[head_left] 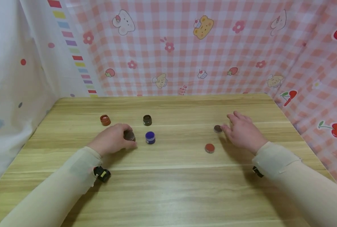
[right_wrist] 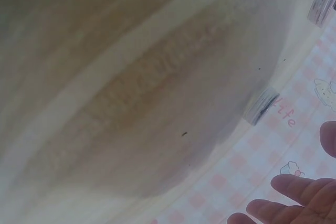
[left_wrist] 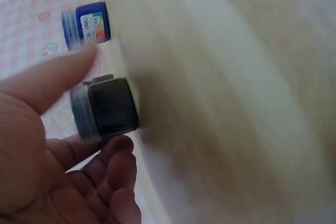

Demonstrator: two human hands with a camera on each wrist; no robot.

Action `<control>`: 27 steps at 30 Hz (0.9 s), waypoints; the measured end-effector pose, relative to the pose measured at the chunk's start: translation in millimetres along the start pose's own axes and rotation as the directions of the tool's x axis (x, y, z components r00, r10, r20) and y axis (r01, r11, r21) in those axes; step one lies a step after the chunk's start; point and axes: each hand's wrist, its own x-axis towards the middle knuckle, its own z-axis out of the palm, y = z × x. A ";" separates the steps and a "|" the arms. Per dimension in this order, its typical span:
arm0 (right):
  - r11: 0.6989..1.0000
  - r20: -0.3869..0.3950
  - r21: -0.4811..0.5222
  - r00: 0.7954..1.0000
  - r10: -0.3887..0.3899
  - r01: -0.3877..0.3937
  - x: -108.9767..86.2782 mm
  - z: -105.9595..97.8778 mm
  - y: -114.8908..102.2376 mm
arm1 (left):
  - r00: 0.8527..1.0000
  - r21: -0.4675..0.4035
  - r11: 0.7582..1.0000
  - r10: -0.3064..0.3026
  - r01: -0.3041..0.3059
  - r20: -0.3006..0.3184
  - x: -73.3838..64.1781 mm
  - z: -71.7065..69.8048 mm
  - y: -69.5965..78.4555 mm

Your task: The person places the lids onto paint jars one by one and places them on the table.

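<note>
Beneath everything, the wooden table [head_left: 168,192]. Left hand [head_left: 109,138] relaxed, thumb parted from loosely curled fingers; right hand [head_left: 241,130] open, holding nothing. Between left thumb and fingers, the dark brown jar [left_wrist: 111,109], with the blue jar [head_left: 150,138] just beside: could topple if nudged sideways. Farther back, seemingly uncapped, the red jar [head_left: 105,120] and black jar [head_left: 147,120]: could spill if knocked by a sleeve. Just beside the right thumb, the dark lid [head_left: 217,129]; closer in, the red lid [head_left: 209,148]: could skid away if brushed.
</note>
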 end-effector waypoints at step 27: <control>0.999 0.015 0.001 0.999 -0.034 0.034 2.2 7.1 3.3 | 0.985 0.139 0.990 0.023 0.002 -0.171 8.9 -26.0 -10.1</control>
